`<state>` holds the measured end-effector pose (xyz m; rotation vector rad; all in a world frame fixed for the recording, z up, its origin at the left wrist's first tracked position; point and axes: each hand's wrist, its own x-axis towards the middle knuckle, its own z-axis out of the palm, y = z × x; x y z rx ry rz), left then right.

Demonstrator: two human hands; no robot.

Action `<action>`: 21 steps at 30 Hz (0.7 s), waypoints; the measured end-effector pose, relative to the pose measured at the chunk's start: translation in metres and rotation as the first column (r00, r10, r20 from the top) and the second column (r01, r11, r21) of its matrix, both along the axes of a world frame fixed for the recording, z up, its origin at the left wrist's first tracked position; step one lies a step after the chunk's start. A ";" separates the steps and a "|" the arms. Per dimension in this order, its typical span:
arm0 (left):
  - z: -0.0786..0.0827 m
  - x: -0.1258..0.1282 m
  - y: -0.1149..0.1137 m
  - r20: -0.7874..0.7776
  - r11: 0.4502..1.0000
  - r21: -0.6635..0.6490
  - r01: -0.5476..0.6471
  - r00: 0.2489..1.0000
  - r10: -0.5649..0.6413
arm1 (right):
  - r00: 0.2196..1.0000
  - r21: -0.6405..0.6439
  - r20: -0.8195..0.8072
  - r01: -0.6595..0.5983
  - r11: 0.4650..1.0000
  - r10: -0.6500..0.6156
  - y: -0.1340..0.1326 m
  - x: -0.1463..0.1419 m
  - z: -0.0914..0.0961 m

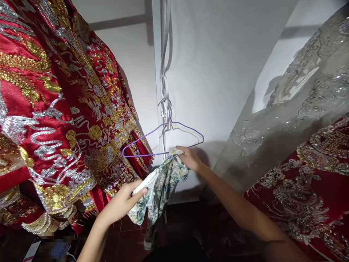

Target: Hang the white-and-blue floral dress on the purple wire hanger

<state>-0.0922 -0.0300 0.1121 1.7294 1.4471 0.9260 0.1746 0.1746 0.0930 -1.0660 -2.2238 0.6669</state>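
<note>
A pale garment with a blue-green floral print (163,189) hangs between my two hands. My left hand (129,196) grips one end of it, thumb on top of the cloth. The upper end is pinched by my right hand (188,157), close to the bottom bar of a purple hanger (144,155). By its hook, the hanger hangs from a white cord or chain (164,87) against the wall. Whether the garment passes over the hanger's bar, I cannot tell. Folds hide what kind of garment it is.
A red robe with gold and silver embroidery (95,105) hangs on the left. Sheer beaded white fabric (308,83) and a dark red beaded dress (300,196) hang on the right. A phone (32,249) lies at lower left. Behind is a white wall (218,72).
</note>
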 end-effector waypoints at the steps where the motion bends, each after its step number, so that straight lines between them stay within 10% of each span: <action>1: -0.004 -0.005 0.000 0.032 0.999 -0.046 0.003 0.999 -0.001 | 0.999 0.008 0.010 0.050 0.999 -0.050 -0.001 0.006 0.000; 8: -0.025 -0.041 0.022 0.107 0.989 -0.075 -0.125 0.985 0.132 | 0.997 0.141 0.040 0.054 0.989 -0.060 -0.017 0.041 0.015; 14: 0.019 -0.043 0.062 -0.007 0.898 0.236 -0.371 0.923 0.384 | 0.991 0.097 0.031 0.124 0.988 -0.127 -0.030 0.051 0.031; 21: 0.052 -0.037 0.106 -0.318 0.862 0.296 -0.411 0.809 0.494 | 0.997 0.067 -0.007 0.081 0.995 -0.081 -0.041 0.055 0.039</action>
